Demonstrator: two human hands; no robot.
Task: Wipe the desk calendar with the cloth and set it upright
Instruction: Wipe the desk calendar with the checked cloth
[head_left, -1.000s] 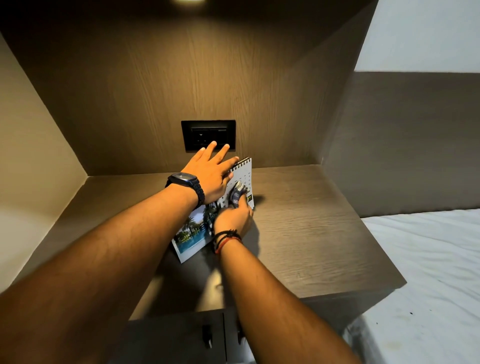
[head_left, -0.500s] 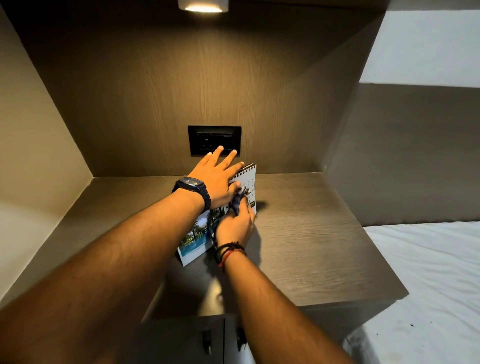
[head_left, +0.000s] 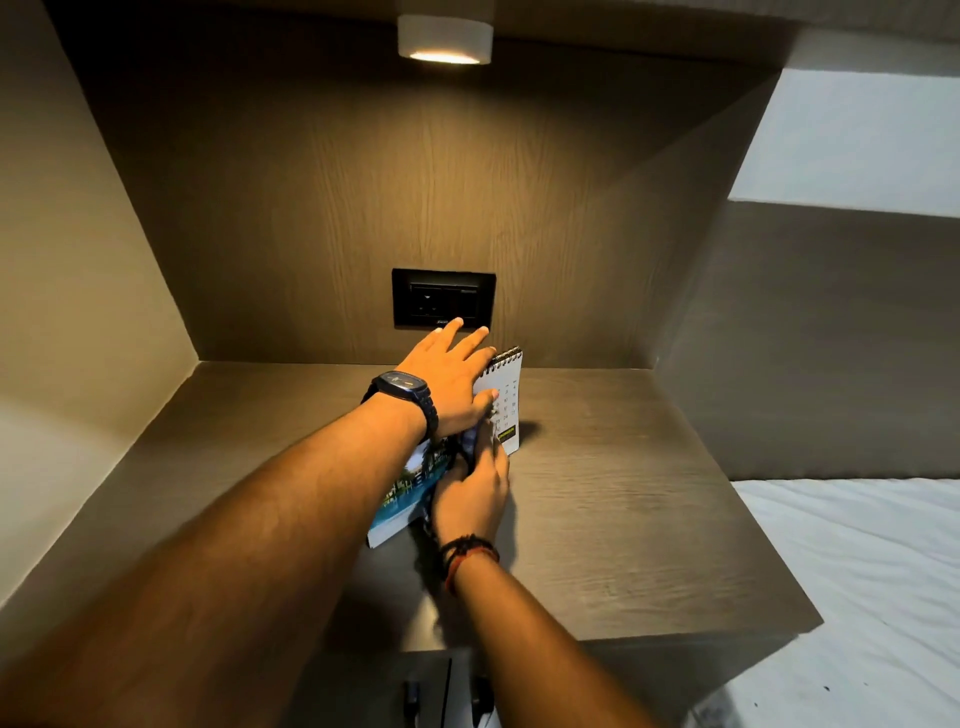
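Note:
A spiral-bound desk calendar (head_left: 506, 395) stands tilted on the wooden desk (head_left: 613, 499), with its date grid on the right and a blue landscape photo at the lower left. My left hand (head_left: 447, 382), a watch on its wrist, lies flat across the calendar's top with fingers spread and the thumb on the page. My right hand (head_left: 475, 493) presses a dark blue cloth (head_left: 467, 441) against the calendar's front face. Most of the cloth is hidden between my two hands.
A black wall socket (head_left: 443, 298) sits on the back panel just behind the calendar. A round lamp (head_left: 444, 39) shines from above. Wood panels close in the desk at left and right. A white bed (head_left: 857, 582) lies to the right, and cabinet handles (head_left: 447, 696) are below the desk edge.
My right hand and the cloth have slid down and left across the calendar face, baring more of the date grid. My left hand keeps its hold on top. The view has tilted upward.

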